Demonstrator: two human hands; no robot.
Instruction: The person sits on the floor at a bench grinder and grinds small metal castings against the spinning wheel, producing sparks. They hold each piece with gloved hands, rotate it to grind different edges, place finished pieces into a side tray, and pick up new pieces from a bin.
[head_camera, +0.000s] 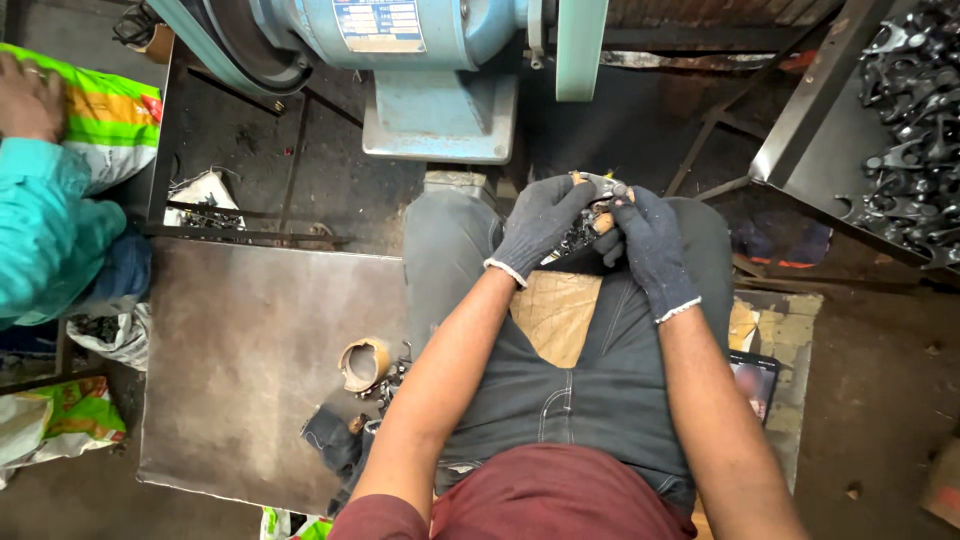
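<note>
Head view, looking straight down at a seated person's lap. 2 hands in dark knit gloves with pale cuffs meet above the knees. The left hand (540, 222) curls its fingers over a small metal part (606, 187), and the right hand (648, 243) closes its fingers around the same part from the other side; both grips look clamped on it, with a bit of tan wood showing between the gloves. The part sits just in front of the pale blue bench grinder (440, 70), near its base.

Judging from this, the small part could slip from the gloved fingertips and drop between the knees, since knit fabric grips smooth metal poorly, and loose glove fibre close to the grinder could snag.

Grey trousers carry a tan leaf-patterned patch (556, 315). On the left lies a flat, scuffed steel plate (240, 360) bearing a worn cardboard tape roll (364, 364). At upper right, a tray (800, 130) holds a heap of dark, curved metal pieces (915, 130). Another person's teal sleeve (45, 235) shows at far left.
</note>
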